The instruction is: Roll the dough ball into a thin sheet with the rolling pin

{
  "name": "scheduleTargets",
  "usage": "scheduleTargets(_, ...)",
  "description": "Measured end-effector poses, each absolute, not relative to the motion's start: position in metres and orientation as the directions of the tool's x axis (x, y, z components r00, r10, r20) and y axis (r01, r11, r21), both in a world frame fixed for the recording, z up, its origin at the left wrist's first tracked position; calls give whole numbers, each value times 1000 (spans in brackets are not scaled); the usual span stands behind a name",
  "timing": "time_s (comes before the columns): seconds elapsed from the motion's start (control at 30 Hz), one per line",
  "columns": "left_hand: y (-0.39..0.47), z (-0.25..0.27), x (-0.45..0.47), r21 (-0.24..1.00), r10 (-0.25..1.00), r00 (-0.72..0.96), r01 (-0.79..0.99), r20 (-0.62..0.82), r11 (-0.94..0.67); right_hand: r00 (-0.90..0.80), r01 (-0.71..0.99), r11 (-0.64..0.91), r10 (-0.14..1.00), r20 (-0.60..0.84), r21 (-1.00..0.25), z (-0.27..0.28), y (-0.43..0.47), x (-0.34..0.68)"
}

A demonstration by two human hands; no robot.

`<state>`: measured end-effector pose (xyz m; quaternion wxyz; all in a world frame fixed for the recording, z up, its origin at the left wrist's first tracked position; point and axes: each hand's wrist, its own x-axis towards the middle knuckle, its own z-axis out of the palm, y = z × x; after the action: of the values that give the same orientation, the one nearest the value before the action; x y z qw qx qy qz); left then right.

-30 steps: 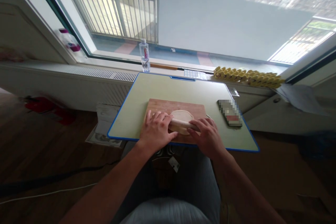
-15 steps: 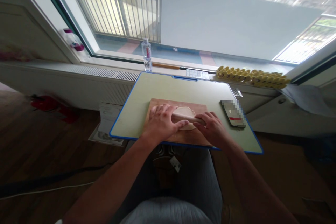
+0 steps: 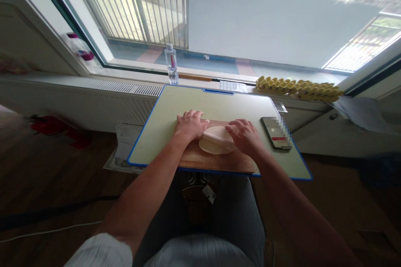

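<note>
Cream-coloured rolling pin (image 3: 217, 138), head view: lies across a flat round of dough (image 3: 211, 148), between the hands. Left hand (image 3: 190, 125) over one end, fingers spread forward; right hand (image 3: 242, 132) over the other. Hands apart; cannot tell whether either closes round the pin. Beneath them, brown board (image 3: 216, 162) on a pale green, blue-edged bench (image 3: 188, 100). Phone (image 3: 276, 133) to the right of the right hand. Upright clear bottle (image 3: 171, 65) beyond the left hand.
</note>
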<state>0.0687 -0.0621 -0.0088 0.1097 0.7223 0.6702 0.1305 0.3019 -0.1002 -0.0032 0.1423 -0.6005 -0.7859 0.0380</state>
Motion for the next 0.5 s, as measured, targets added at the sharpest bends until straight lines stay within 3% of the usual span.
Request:
scheduleTargets(0.07,-60,-5,69,301,994,101,950,-36,-85,-170,965,200,970,175,-171,-1,-98,298)
scheduleTargets(0.17,-61,-3,68,271,985,137,957,-108,-104,-58,977,96,978,200,-188,3,-106,295)
scheduleTargets(0.3,-74,-5,66,270,988,128,958,-83,-101,-68,964,132,962,264,-229,0,-127,292)
scheduleTargets(0.5,-77,-8,65,261,983,182,950,-22,-170,-15,980,69,960,280,-184,-9,-125,293)
